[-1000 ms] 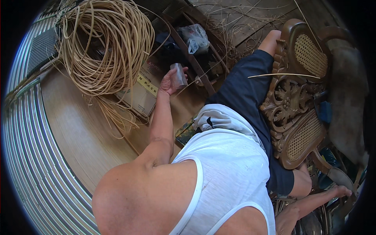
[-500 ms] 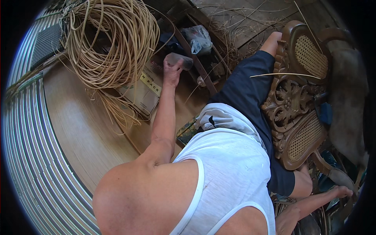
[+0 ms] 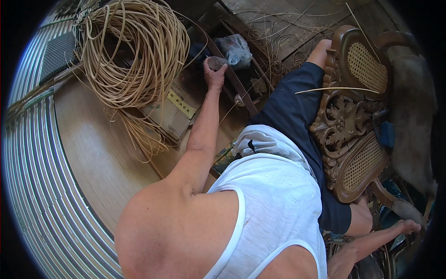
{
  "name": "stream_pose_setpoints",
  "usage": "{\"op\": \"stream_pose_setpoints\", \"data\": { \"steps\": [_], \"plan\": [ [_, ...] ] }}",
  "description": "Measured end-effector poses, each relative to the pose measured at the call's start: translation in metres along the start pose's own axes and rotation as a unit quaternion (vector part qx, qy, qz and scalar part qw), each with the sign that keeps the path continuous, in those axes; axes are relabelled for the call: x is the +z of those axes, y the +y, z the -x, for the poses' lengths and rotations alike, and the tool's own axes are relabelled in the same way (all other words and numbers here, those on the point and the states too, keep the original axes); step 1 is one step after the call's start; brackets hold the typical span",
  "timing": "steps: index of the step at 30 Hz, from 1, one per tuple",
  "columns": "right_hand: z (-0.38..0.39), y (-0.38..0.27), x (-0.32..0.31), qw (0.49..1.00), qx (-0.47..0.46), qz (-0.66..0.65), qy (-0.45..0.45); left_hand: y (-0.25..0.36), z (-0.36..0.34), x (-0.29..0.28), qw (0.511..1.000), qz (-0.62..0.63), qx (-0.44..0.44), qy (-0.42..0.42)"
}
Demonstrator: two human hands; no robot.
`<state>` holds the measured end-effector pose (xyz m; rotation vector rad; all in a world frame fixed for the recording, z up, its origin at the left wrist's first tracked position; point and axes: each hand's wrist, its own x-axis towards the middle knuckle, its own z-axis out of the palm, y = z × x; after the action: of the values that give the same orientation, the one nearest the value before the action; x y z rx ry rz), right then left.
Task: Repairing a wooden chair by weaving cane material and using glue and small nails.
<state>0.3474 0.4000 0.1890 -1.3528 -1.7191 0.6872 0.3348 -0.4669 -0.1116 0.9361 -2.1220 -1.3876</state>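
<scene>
My left hand (image 3: 215,78) reaches out at the upper middle, fingers wrapped round a clear drinking glass (image 3: 216,63). The glass is beside a dark wooden rail, close to a crumpled clear plastic bag (image 3: 237,52). Across my legs, at the right, lies a carved brown wooden chair (image 3: 341,118) with woven cane panels. My right hand (image 3: 409,226) is low at the right with its fingers curled at the chair's curved end piece; part of its grip is hidden. A loose pale cane strip (image 3: 337,89) lies across the carving.
A large coil of rattan cane (image 3: 134,56) sits at the upper left, over a cardboard box (image 3: 174,114). Beside it is a smooth wooden panel (image 3: 100,153), with corrugated metal sheeting (image 3: 42,176) along the left. Cane scraps (image 3: 278,28) litter the floor at the top.
My left hand has moved a little right and away from me with the glass, which now points more toward the plastic bag. My right hand has stayed nearly still.
</scene>
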Motion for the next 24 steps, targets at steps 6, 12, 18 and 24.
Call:
{"op": "stream_pose_setpoints", "data": {
  "steps": [6,12,18,24],
  "plan": [
    [0.010,-0.004,-0.001,1.000,-0.009,-0.012,-0.007,0.002,-0.003,0.000,1.000,-0.020,-0.004,-0.012],
    [-0.007,0.008,0.003,0.999,-0.025,-0.023,-0.002,0.008,0.002,-0.004,0.994,0.077,-0.075,-0.011],
    [-0.015,0.026,0.010,0.999,-0.032,0.018,0.001,0.019,-0.001,-0.010,0.995,0.055,-0.072,-0.047],
    [-0.226,0.095,-0.041,0.949,-0.315,0.018,-0.002,-0.009,0.013,0.032,0.972,0.117,-0.119,-0.163]
  ]
}}
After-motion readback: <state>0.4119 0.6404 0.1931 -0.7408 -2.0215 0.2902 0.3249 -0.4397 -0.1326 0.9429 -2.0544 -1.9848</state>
